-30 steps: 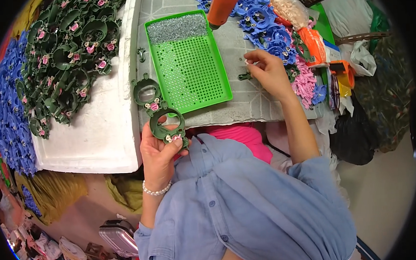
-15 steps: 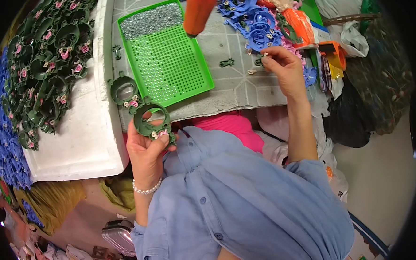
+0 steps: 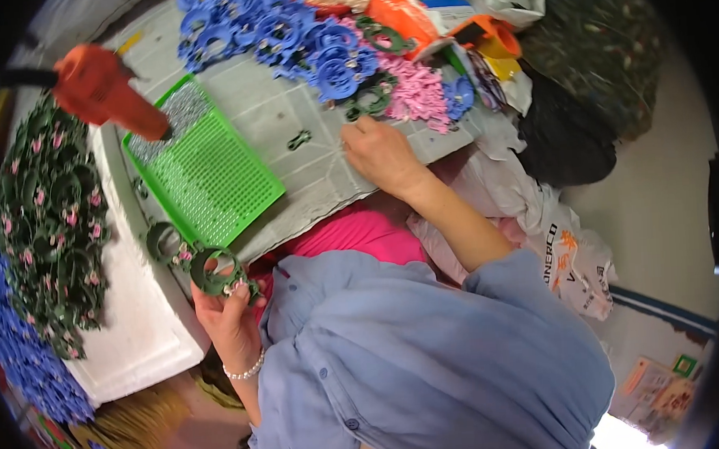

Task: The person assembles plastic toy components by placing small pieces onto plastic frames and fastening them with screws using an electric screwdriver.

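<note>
My left hand [image 3: 228, 317] grips a dark green plastic ring part [image 3: 214, 269] with small pink and white flower pieces on it, thumb pressed on the flowers. Touching or close beside that part is a second green ring part [image 3: 165, 241] at the table edge. My right hand [image 3: 382, 154] is at the table's right side, fingers pinched together and pointing down at the surface; what they hold is hidden. Just beyond its fingers lies a dark green part [image 3: 369, 100]. A small green piece [image 3: 299, 140] rests on the table to its left.
A green perforated tray [image 3: 249, 206] holds small silvery pieces, with an orange power tool [image 3: 113, 91] hanging above. Blue ring parts [image 3: 335, 67] and pink pieces [image 3: 418, 95] are heaped at the far right. Left is a white foam box [image 3: 142, 333] with flowered green parts [image 3: 46, 216].
My right hand has gone from raised, with a small green piece in its fingertips, down to the table. My left hand keeps its green ring part. The whole view has turned.
</note>
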`<control>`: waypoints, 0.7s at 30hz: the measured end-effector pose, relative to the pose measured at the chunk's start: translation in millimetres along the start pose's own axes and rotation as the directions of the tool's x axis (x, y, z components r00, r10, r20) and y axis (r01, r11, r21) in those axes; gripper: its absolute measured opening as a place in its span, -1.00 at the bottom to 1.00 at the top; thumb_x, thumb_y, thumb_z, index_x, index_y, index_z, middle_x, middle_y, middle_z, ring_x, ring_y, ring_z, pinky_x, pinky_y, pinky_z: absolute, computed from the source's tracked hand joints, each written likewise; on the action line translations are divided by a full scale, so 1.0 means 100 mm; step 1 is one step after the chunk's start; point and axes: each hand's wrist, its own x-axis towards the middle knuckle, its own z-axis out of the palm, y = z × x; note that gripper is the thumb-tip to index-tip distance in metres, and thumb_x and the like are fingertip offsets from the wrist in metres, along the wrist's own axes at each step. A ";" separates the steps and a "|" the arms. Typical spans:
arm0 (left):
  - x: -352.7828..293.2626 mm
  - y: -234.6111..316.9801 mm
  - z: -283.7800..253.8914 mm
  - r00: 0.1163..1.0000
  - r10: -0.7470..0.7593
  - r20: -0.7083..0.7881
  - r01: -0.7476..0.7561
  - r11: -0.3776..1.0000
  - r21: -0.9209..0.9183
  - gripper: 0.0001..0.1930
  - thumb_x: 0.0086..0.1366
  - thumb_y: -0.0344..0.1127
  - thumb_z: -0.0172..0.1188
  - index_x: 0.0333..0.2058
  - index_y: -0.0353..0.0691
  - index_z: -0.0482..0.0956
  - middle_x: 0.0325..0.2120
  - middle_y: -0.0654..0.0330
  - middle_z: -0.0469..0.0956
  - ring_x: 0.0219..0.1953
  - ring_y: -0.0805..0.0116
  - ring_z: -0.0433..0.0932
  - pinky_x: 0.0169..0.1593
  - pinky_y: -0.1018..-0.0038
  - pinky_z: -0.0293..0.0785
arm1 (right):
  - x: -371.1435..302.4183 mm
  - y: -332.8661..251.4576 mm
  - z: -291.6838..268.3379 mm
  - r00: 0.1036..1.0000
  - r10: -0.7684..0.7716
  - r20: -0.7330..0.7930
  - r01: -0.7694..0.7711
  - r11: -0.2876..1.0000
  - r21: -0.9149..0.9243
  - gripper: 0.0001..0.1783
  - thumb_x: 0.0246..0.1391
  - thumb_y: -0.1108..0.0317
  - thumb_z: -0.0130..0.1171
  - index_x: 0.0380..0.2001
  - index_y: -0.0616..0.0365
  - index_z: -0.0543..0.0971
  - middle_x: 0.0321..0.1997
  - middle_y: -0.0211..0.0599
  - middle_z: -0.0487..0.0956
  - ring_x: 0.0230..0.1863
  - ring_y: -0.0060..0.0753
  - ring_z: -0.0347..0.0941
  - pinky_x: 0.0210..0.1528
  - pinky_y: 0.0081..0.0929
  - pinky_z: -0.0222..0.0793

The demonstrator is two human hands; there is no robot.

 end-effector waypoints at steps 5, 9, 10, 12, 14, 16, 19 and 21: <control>0.02 -0.01 0.07 0.998 -0.026 0.061 0.026 1.000 0.004 -0.47 0.04 -0.58 0.16 0.03 -0.26 0.26 -0.33 0.13 0.51 -0.48 0.31 0.53 -0.55 0.56 0.48 | -0.19 0.09 -0.25 0.993 0.113 -0.046 -0.095 0.951 0.295 -0.91 -0.12 0.41 0.13 -0.49 0.18 0.49 -0.54 -0.20 0.45 -0.52 -0.19 0.45 -0.49 -0.34 0.34; 0.06 -0.05 0.07 0.992 -0.047 0.116 0.042 0.998 0.041 -0.53 0.07 -0.50 0.18 0.00 -0.18 0.32 -0.28 0.15 0.51 -0.43 0.29 0.55 -0.53 0.59 0.45 | -0.38 0.19 -0.52 0.968 0.242 -0.069 -0.208 0.925 0.318 -0.89 -0.13 0.41 0.14 -0.47 0.20 0.54 -0.55 -0.25 0.47 -0.56 -0.35 0.44 -0.50 -0.48 0.33; 0.06 -0.06 0.06 0.992 -0.046 0.119 0.041 0.998 0.045 -0.53 0.07 -0.50 0.18 0.00 -0.18 0.32 -0.28 0.15 0.51 -0.43 0.29 0.55 -0.53 0.59 0.45 | -0.43 0.26 -0.54 0.967 0.245 -0.072 -0.210 0.924 0.319 -0.89 -0.13 0.41 0.14 -0.47 0.20 0.54 -0.55 -0.25 0.47 -0.56 -0.35 0.44 -0.50 -0.48 0.33; 0.07 -0.06 0.09 0.990 -0.062 0.128 0.057 0.997 0.046 -0.53 0.07 -0.51 0.17 0.00 -0.18 0.32 -0.28 0.17 0.51 -0.43 0.29 0.55 -0.53 0.59 0.44 | -0.54 0.40 -0.55 0.937 0.342 -0.079 -0.312 0.914 0.258 -0.89 -0.13 0.41 0.13 -0.48 0.21 0.53 -0.55 -0.26 0.48 -0.57 -0.36 0.44 -0.51 -0.50 0.33; 0.06 -0.06 0.11 0.988 -0.066 0.138 0.060 0.997 0.043 -0.53 0.07 -0.51 0.17 0.00 -0.18 0.32 -0.28 0.18 0.50 -0.43 0.29 0.55 -0.53 0.59 0.44 | -0.62 0.50 -0.59 0.927 0.365 -0.085 -0.333 0.906 0.261 -0.88 -0.12 0.41 0.13 -0.44 0.19 0.55 -0.54 -0.24 0.49 -0.55 -0.31 0.45 -0.49 -0.47 0.35; 0.06 -0.05 0.13 0.987 -0.068 0.144 0.063 0.997 0.041 -0.53 0.07 -0.51 0.17 0.00 -0.18 0.32 -0.29 0.20 0.50 -0.43 0.29 0.55 -0.52 0.59 0.44 | -0.67 0.62 -0.59 0.933 0.308 -0.184 -0.300 0.951 0.074 -0.87 -0.14 0.39 0.12 -0.44 0.13 0.55 -0.47 -0.16 0.51 -0.44 -0.09 0.47 -0.40 -0.26 0.39; 0.06 -0.07 0.12 0.992 -0.061 0.109 0.053 0.996 0.074 -0.53 0.08 -0.52 0.17 0.00 -0.17 0.32 -0.30 0.23 0.50 -0.42 0.30 0.54 -0.52 0.58 0.45 | -0.73 0.74 -0.63 0.910 0.350 -0.222 -0.357 0.934 0.010 -0.82 -0.09 0.41 0.12 -0.34 0.12 0.57 -0.43 -0.16 0.53 -0.44 -0.12 0.48 -0.40 -0.30 0.39; 0.06 -0.07 0.11 0.991 -0.056 0.123 0.048 0.997 0.066 -0.54 0.08 -0.52 0.17 -0.01 -0.16 0.32 -0.31 0.24 0.50 -0.42 0.31 0.54 -0.52 0.58 0.45 | -0.78 0.78 -0.63 0.880 0.397 -0.262 -0.404 0.914 0.030 -0.81 -0.06 0.44 0.13 -0.31 0.17 0.58 -0.43 -0.16 0.55 -0.46 -0.19 0.49 -0.39 -0.39 0.38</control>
